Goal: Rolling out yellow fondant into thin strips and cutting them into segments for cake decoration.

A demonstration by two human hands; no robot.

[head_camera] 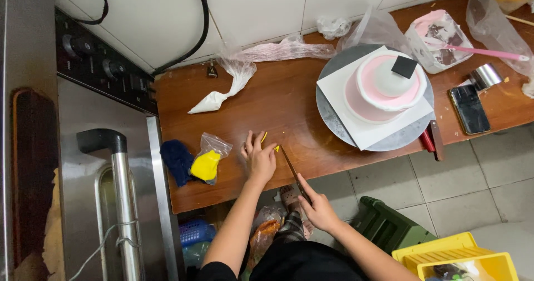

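Mid-cut, frame centre: left hand point(259, 160) flat, fingers spread, pinning yellow strip point(265, 138); right hand point(317, 206) closed on knife point(293, 172). Pink cake point(384, 89), upper right, undecorated with yellow.

The yellow strips point(265, 139) by the left hand point(259, 160) are too small to tell what they are made of, and the fingers cover part of them. The knife point(293, 172) handle is hidden inside the right hand point(318, 206). At the lower right, the yellow crate point(453, 257) is cut off by the frame's bottom edge. At the left edge, the oven point(67, 147) runs out of frame. In the top right corner, a plastic bag point(503, 8) blurs its contents.
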